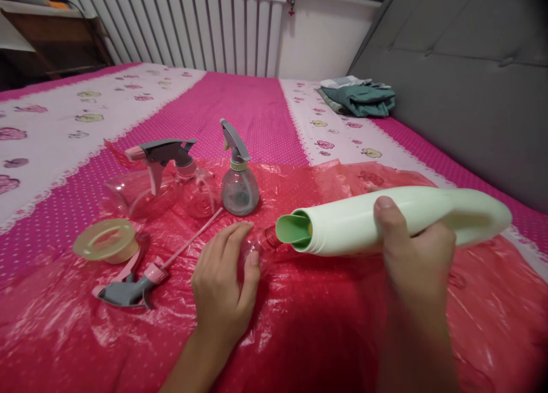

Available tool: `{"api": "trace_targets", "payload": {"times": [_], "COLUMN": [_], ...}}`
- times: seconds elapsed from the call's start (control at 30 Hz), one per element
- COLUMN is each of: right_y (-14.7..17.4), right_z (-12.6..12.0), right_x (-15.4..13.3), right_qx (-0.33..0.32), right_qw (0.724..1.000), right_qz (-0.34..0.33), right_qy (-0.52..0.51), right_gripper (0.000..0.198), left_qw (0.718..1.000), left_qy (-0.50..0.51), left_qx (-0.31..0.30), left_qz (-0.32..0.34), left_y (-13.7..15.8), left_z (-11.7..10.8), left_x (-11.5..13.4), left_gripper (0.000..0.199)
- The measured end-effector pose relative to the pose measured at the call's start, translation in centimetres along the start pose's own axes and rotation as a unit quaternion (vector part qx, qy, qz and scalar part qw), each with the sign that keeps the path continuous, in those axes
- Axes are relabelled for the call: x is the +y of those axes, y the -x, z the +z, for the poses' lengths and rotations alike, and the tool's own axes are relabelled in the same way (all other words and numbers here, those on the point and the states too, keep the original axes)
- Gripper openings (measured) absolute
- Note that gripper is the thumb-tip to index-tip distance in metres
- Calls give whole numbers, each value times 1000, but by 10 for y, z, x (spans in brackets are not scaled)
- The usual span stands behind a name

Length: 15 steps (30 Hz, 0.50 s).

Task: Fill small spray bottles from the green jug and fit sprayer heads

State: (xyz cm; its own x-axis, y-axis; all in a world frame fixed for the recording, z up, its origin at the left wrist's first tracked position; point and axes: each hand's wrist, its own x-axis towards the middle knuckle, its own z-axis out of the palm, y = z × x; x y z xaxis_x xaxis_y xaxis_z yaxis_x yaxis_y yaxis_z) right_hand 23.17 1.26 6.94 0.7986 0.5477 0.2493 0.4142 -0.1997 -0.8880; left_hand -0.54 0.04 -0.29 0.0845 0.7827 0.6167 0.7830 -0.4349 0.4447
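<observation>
My left hand [222,281] is wrapped round a clear plastic bottle [269,237], whose open neck points to the right. Most of that bottle is hidden behind my fingers. With my right hand [415,250] I grip a pale green detergent bottle [342,224], held nearly level above the sheet. Its green pouring spout [291,229] is right at the clear bottle's neck; I cannot tell whether they touch, and no liquid stream shows. To the left lies a loose grey and pink spray trigger [128,290] with a thin pink tube.
A pale yellow funnel-like ring [105,240] lies left. Behind it a clear spray bottle [141,190] lies on its side, and a small round spray bottle [240,190] stands upright. Red plastic sheet [299,324] covers the bed. Folded clothes [363,99] lie near the grey headboard [462,67].
</observation>
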Motion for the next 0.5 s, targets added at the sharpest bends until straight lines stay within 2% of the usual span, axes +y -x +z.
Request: {"api": "trace_targets", "payload": {"times": [0.5], "right_y": [0], "right_z": [0], "right_x": [1], "right_qx": [1], "right_qw": [1000], "right_qz": [-24], "right_qy": [-6], "right_gripper": [61], "left_qw": [1000], "left_qy": [0], "left_qx": [5], "left_qz": [3], "left_y": [0], "left_z": [1], "left_x": [0], "left_gripper": [34]}}
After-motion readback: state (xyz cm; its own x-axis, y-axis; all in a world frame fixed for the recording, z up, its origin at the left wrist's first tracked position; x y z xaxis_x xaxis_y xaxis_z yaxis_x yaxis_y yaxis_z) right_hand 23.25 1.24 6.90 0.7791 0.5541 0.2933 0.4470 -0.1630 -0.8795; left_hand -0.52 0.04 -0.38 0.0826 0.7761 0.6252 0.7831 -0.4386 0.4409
